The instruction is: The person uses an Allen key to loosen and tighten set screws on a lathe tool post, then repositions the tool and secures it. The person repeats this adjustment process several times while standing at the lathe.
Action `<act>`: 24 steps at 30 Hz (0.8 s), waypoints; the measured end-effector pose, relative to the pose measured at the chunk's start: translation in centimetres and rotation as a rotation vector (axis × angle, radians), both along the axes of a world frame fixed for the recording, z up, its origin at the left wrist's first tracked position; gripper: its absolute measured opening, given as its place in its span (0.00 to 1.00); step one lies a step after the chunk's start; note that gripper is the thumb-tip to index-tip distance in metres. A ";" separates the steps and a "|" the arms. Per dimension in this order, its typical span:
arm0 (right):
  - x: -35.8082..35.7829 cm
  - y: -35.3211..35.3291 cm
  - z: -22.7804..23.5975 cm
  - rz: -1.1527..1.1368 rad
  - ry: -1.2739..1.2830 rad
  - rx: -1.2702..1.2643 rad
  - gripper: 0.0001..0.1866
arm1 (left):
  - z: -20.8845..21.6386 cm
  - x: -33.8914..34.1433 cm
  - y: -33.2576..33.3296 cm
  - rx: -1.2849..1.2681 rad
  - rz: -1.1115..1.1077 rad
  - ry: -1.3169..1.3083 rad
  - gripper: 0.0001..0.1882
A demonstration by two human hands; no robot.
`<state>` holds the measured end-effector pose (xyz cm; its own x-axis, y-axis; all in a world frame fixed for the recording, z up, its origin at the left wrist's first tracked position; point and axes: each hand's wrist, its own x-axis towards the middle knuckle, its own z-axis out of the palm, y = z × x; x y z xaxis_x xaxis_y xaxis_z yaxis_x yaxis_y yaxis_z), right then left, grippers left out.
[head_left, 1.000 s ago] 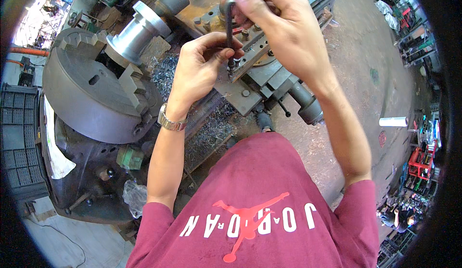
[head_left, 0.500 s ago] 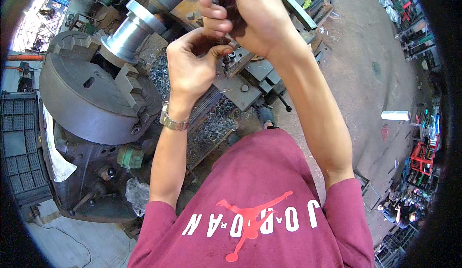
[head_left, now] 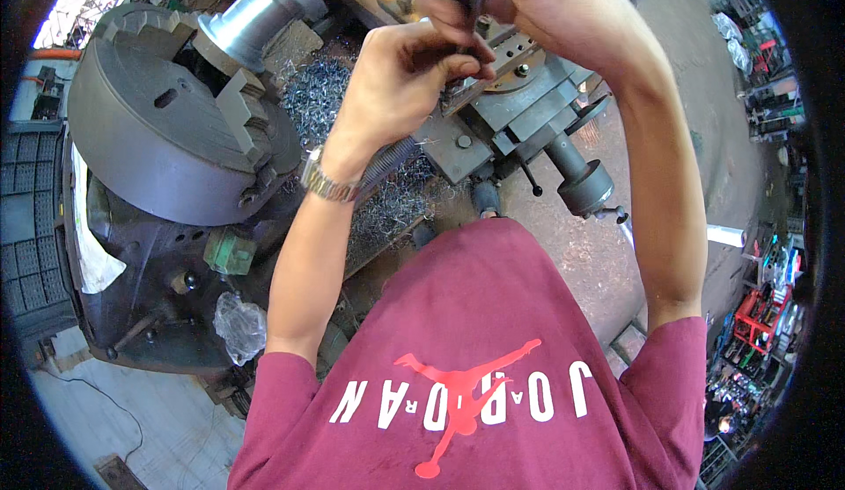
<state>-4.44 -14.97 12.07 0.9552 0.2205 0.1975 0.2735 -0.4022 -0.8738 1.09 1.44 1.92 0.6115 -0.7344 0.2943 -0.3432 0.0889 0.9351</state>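
Note:
My left hand (head_left: 398, 84), with a metal watch (head_left: 330, 179) on its wrist, has its thumb and fingers pinched together above the lathe carriage (head_left: 458, 149). Whatever small dark thing they hold is mostly hidden. Close beside it at the top edge, my right hand (head_left: 537, 6) is curled and partly blurred, the fingers closed around something dark that I cannot make out. The two hands' fingers nearly meet. Left of them, a shiny flanged metal cylinder (head_left: 255, 19) sits in the jaws of the big lathe chuck (head_left: 167, 129).
Curly metal chips (head_left: 321, 94) lie heaped below the cylinder and along the bed. A handwheel shaft with a round drum (head_left: 585, 189) and a black-knobbed lever (head_left: 535, 186) stick out toward me. A clear plastic bag (head_left: 239, 327) hangs by the headstock. A red rack (head_left: 761, 321) stands far right.
Both hands have shifted right across the carriage, and the right arm has swung outward, baring the drum and lever. The view has tilted, so the chuck sits higher.

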 end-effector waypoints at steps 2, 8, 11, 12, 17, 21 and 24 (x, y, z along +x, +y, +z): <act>-2.0 1.6 -0.8 -0.382 -0.396 -0.256 0.15 | -0.4 -0.1 -0.6 -0.072 0.044 0.016 0.06; 0.4 6.3 -3.7 -0.671 -0.665 -0.154 0.07 | -2.0 0.0 0.1 -0.255 0.190 -0.051 0.07; 3.0 7.6 -3.9 -0.764 -0.877 -0.040 0.10 | -2.7 0.6 -0.1 -0.183 0.299 -0.350 0.08; 3.3 7.4 -4.1 -0.705 -0.859 0.032 0.13 | -2.8 0.7 -0.3 -0.205 0.334 -0.413 0.08; 3.7 3.8 -4.3 -0.068 -0.572 0.291 0.23 | -2.2 -0.1 -0.1 -0.198 0.137 0.071 0.03; 3.9 1.7 -3.5 0.471 -0.343 0.689 0.18 | -1.1 0.4 0.2 -0.120 -0.054 0.070 0.07; 2.7 1.8 -3.3 0.120 -0.273 0.609 0.18 | -1.1 0.8 0.3 -0.152 -0.074 0.133 0.10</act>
